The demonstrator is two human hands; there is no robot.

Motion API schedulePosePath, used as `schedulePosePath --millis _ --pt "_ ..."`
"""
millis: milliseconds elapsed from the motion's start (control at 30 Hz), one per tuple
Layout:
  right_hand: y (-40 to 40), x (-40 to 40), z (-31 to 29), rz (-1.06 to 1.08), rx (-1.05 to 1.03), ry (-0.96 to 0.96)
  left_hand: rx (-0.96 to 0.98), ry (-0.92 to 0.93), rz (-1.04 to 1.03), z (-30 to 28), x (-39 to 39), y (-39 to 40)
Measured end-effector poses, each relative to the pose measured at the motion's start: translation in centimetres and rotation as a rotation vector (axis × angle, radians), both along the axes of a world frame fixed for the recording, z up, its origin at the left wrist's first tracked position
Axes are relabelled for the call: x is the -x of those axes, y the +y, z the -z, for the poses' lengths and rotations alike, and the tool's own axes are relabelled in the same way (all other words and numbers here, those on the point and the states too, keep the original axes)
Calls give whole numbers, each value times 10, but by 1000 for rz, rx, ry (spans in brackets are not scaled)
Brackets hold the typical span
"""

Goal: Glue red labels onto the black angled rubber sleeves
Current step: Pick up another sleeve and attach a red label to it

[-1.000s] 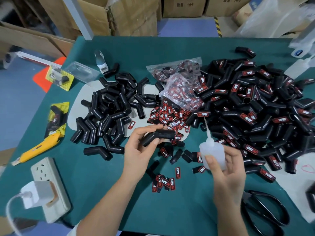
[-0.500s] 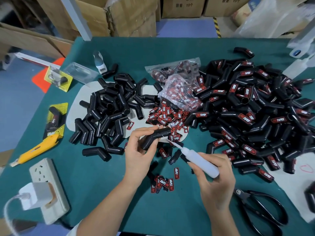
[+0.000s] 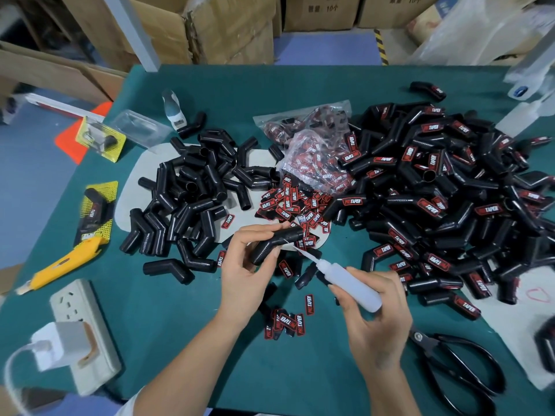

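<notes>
My left hand (image 3: 244, 265) grips a black angled rubber sleeve (image 3: 277, 241) above the green table. My right hand (image 3: 375, 319) holds a small white glue bottle (image 3: 348, 280) tilted to the upper left, its thin nozzle tip touching the sleeve's bend. Loose red labels (image 3: 292, 202) lie in a heap just behind the sleeve, and a few more red labels (image 3: 286, 321) lie between my forearms. Unlabelled sleeves (image 3: 186, 199) are piled at the left. Labelled sleeves (image 3: 444, 190) form a large heap at the right.
A clear bag of labels (image 3: 312, 151) lies at centre back. Black scissors (image 3: 459, 367) lie at the lower right, a yellow utility knife (image 3: 60, 262) and a white power strip (image 3: 84, 334) with a charger at the left. Cardboard boxes (image 3: 228, 28) stand behind the table (image 3: 186, 340).
My right hand tipped the glue bottle from upright to slanted and brought its nozzle to the sleeve. My left hand keeps holding the sleeve in about the same place.
</notes>
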State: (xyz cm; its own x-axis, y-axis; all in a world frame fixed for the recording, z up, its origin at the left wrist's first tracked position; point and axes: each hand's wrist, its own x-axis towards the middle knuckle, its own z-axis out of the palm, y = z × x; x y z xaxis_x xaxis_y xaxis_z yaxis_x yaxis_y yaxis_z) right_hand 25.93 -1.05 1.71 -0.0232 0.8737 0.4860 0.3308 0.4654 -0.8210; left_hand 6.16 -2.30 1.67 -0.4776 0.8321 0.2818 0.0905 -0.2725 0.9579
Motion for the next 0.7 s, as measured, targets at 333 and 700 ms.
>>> schedulePosePath --millis 333,700 --pt "0 -1 2 17 3 -2 -23 -20 16 -1 0 0" --pt "0 -2 2 39 15 -5 -15 -29 14 2 2 1"
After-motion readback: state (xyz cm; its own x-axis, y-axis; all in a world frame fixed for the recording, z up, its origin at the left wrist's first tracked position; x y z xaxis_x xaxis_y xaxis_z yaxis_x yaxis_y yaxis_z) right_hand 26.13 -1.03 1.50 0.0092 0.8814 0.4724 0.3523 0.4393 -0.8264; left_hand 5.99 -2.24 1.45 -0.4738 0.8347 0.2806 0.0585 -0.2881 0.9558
